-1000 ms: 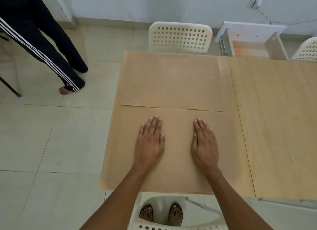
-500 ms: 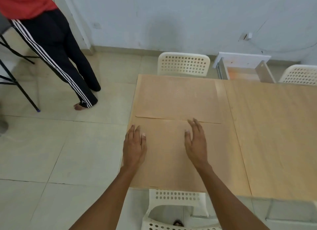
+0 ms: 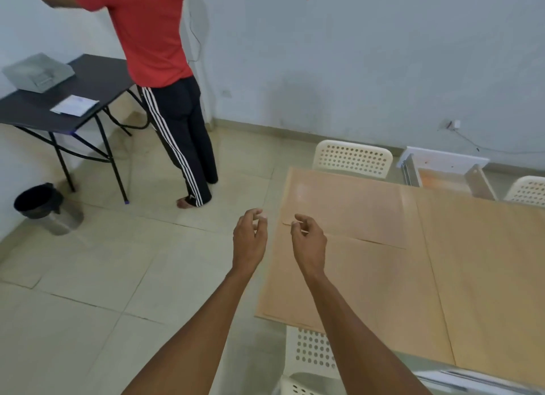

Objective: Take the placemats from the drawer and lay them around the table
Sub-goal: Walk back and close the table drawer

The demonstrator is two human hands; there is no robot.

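Both hands have lifted off the near placemat (image 3: 348,279) and now hang in the air with fingers loosely curled, holding nothing — the left hand (image 3: 250,239) over the floor, the right hand (image 3: 309,241) above the table's (image 3: 486,262) left edge. Beyond it, the far placemat (image 3: 345,206) lies flat, overlapping it — the open drawer (image 3: 445,170) stands at the far right

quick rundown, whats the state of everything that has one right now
far tan placemat: flat on table
near tan placemat: flat on table
white drawer: open
left hand: empty, fingers curled
right hand: empty, fingers curled
black bin: open
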